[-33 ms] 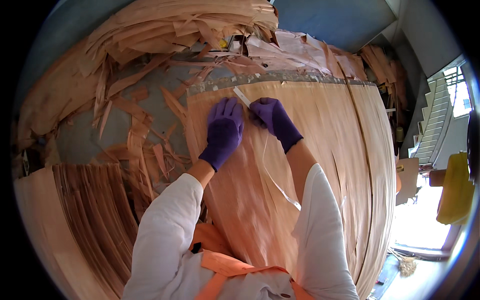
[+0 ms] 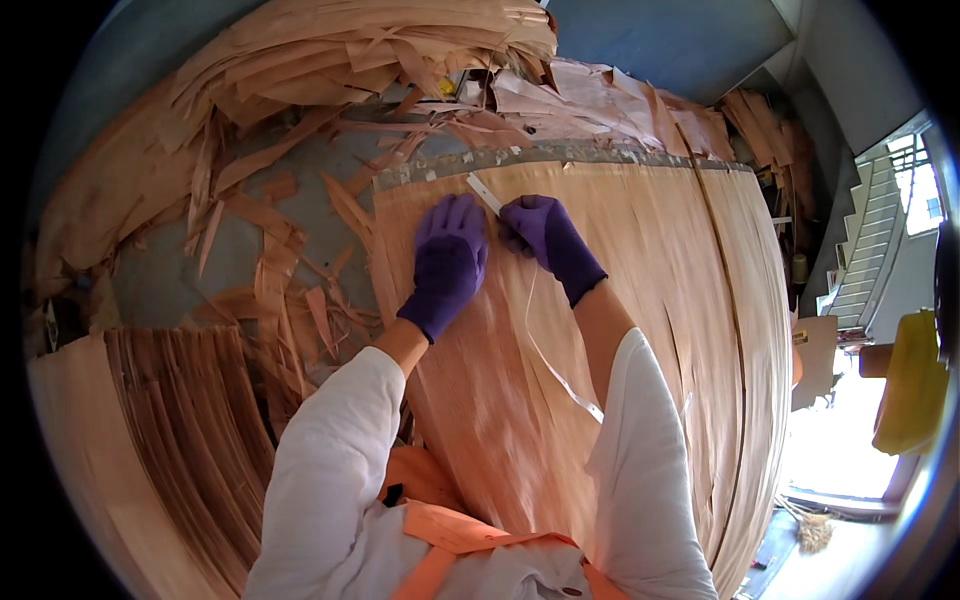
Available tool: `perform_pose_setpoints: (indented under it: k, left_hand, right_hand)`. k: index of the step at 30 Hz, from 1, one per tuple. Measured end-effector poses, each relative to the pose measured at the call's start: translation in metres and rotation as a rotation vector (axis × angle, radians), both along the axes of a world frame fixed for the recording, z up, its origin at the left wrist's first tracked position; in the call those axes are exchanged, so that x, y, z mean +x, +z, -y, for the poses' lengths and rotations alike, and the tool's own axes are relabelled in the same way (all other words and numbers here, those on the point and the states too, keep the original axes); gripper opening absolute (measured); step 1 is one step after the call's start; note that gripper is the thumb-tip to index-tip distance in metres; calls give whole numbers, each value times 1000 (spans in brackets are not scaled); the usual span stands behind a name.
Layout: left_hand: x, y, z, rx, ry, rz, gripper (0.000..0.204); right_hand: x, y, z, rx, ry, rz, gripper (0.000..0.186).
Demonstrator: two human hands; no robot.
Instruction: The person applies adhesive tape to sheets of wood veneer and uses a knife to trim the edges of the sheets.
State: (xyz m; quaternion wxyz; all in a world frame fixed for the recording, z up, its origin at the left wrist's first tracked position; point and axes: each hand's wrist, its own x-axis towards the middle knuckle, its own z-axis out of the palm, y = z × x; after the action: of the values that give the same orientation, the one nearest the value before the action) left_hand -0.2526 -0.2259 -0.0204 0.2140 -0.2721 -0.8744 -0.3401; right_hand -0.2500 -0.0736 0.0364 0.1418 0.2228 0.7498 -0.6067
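Observation:
A broad wood veneer sheet [image 2: 620, 300] lies in front of me, with a long dark split running down its right part. My left hand [image 2: 449, 255], in a purple glove, rests flat on the sheet near its far left corner, fingers stretched out. In a matching glove, my right hand [image 2: 540, 230] pinches a narrow white tape strip [image 2: 483, 192]. One short end of the strip points past the fingers toward the sheet's far edge. The rest of it trails down across the veneer to my right forearm. My right fingertips are partly hidden.
Torn veneer scraps [image 2: 275, 240] litter the grey surface at left. A thick veneer pile [image 2: 360, 50] lies along the far side, and a stack of veneer sheets [image 2: 190, 400] stands at lower left. At right are a staircase [image 2: 865, 260], a yellow cloth [image 2: 912, 385] and a broom head [image 2: 815, 533].

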Motion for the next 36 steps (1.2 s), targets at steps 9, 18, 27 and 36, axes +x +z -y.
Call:
perform_pose_setpoints:
  k: [9, 18, 27, 36]
  left_hand:
    - [-19, 11, 5, -345, -58, -37, 47]
    - [-15, 9, -2, -262, -108, -118, 40]
    - [61, 22, 35, 184, -400, -150, 32]
    - [192, 12, 58, -151, -690, 23, 34]
  right_hand:
    - [11, 13, 12, 168, -19, 20, 16]
    - [83, 72, -167, 1473, -250, -340, 14]
    - [266, 162, -146, 1152, -216, -285, 20]
    - [257, 67, 1, 169, 63, 194, 22]
